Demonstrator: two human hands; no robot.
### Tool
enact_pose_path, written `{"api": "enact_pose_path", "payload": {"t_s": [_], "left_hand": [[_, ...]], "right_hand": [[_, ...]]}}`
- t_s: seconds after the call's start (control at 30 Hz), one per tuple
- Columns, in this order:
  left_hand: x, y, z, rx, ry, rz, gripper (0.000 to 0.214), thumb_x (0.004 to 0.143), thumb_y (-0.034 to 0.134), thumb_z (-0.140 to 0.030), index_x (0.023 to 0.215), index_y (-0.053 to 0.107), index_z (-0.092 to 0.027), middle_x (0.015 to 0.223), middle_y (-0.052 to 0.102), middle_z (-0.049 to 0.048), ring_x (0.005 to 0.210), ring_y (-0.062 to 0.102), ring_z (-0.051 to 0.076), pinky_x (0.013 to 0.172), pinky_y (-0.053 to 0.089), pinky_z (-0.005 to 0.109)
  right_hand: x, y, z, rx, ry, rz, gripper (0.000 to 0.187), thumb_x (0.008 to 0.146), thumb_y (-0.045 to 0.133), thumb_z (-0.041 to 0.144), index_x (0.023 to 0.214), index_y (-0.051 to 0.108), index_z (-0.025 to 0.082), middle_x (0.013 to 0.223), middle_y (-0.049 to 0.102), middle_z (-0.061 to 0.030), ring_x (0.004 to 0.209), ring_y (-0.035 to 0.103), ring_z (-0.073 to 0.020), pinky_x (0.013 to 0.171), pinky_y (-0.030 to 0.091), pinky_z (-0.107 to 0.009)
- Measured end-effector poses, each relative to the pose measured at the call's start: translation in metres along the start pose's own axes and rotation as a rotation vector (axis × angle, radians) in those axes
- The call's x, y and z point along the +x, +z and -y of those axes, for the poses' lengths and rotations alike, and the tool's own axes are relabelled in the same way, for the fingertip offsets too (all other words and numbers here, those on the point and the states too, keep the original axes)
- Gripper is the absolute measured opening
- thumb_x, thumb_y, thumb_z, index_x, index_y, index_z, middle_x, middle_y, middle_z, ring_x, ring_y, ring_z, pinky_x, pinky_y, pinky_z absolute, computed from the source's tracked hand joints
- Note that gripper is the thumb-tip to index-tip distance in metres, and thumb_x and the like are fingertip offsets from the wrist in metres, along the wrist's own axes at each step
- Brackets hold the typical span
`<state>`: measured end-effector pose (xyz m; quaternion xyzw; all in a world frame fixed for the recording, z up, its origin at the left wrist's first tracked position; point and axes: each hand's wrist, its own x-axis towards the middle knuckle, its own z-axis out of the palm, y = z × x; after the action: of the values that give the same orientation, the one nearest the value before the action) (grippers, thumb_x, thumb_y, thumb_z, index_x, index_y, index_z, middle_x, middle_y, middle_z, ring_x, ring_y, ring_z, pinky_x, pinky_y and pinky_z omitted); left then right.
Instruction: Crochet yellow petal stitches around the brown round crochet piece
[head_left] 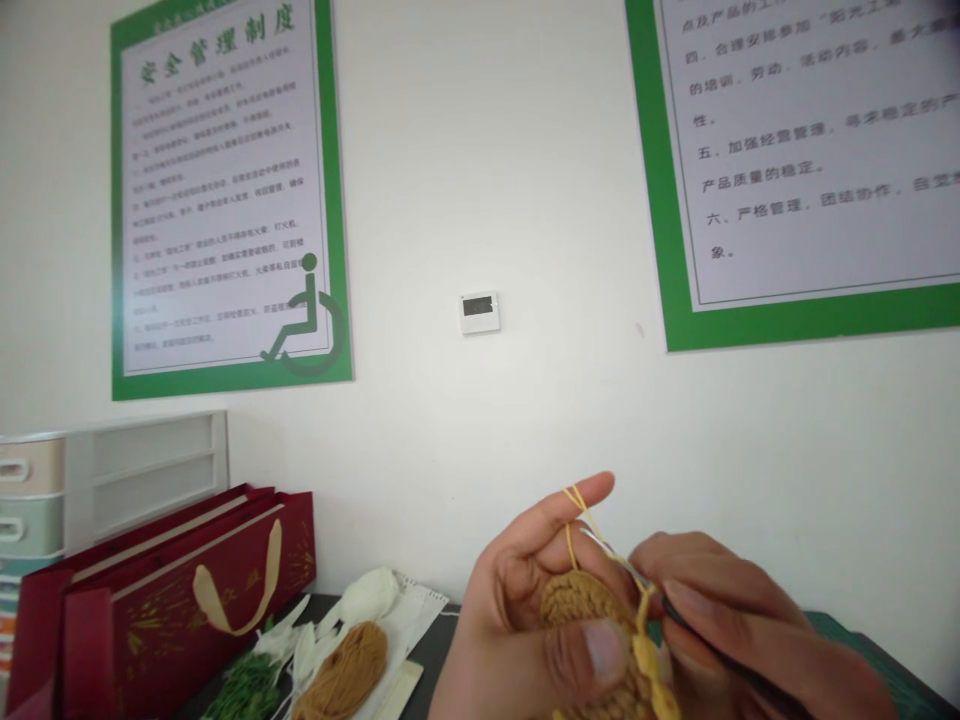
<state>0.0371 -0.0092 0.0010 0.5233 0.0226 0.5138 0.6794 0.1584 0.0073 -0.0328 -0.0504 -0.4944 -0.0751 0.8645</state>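
Note:
My left hand [525, 610] pinches a brown crocheted piece [581, 600] between thumb and fingers. Yellow yarn [577, 500] loops round its raised index finger and runs down to a yellow edging [652, 665] on the piece. In my right hand [742, 620] is a crochet hook [720, 655] with a dark handle, its metal end at the yellow stitches. The two hands are close together, and the lower part of the crocheted piece is partly hidden by the fingers and the frame's edge.
Dark red gift bags [180, 610] stand at left before a drawer unit [150, 460]. Beside them lie a brown yarn ball [345, 670], white yarn [369, 595] and green yarn [244, 690]. The wall behind carries green-framed posters [232, 385] and a small white panel [480, 322].

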Motion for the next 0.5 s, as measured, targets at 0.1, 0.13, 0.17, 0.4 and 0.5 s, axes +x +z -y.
{"api": "enact_pose_path", "payload": {"t_s": [0.1, 0.13, 0.17, 0.4, 0.5], "left_hand": [[0.003, -0.005, -0.003, -0.108, -0.026, 0.060, 0.068, 0.070, 0.082, -0.010, 0.137, 0.067, -0.012, 0.082, 0.067, 0.0061, 0.070, 0.065, 0.013, 0.064, 0.050, 0.020], [0.004, -0.006, -0.003, -0.131, -0.020, 0.071, 0.065, 0.070, 0.081, -0.008, 0.134, 0.069, -0.010, 0.079, 0.066, 0.0057, 0.069, 0.065, 0.013, 0.063, 0.050, 0.019], [0.005, -0.008, -0.003, -0.152, -0.015, 0.079, 0.062, 0.069, 0.080, -0.007, 0.130, 0.071, -0.009, 0.076, 0.066, 0.0052, 0.068, 0.065, 0.013, 0.061, 0.050, 0.019], [0.002, -0.007, 0.002, 0.161, 0.156, -0.080, 0.058, 0.073, 0.086, -0.016, 0.129, 0.073, -0.022, 0.081, 0.065, 0.0035, 0.069, 0.059, 0.012, 0.062, 0.047, 0.020], [-0.001, -0.001, 0.003, 0.286, 0.182, -0.135, 0.057, 0.077, 0.086, -0.018, 0.131, 0.072, -0.029, 0.085, 0.065, 0.0027, 0.067, 0.058, 0.010, 0.061, 0.045, 0.021]], "right_hand": [[0.004, 0.003, 0.006, 0.281, 0.262, 0.053, 0.006, 0.097, 0.063, 0.027, 0.101, 0.066, 0.025, 0.070, 0.064, -0.0006, 0.056, 0.057, -0.0162, 0.046, 0.048, -0.030], [0.007, 0.002, 0.007, 0.349, 0.308, 0.054, 0.008, 0.099, 0.058, 0.029, 0.099, 0.065, 0.025, 0.065, 0.059, 0.0008, 0.054, 0.055, -0.0155, 0.046, 0.048, -0.030], [0.010, 0.001, 0.007, 0.408, 0.358, 0.084, 0.012, 0.101, 0.054, 0.030, 0.098, 0.064, 0.025, 0.063, 0.056, 0.0014, 0.053, 0.053, -0.0151, 0.044, 0.046, -0.028], [0.014, -0.003, 0.004, 0.462, 0.636, 0.253, 0.018, 0.104, 0.048, 0.034, 0.092, 0.059, 0.027, 0.068, 0.054, 0.0028, 0.053, 0.050, -0.0106, 0.045, 0.046, -0.021], [0.016, -0.009, 0.000, 0.070, 0.277, 0.313, 0.010, 0.094, 0.064, 0.016, 0.097, 0.065, 0.026, 0.077, 0.063, 0.0005, 0.067, 0.063, -0.0128, 0.055, 0.054, -0.023]]}}
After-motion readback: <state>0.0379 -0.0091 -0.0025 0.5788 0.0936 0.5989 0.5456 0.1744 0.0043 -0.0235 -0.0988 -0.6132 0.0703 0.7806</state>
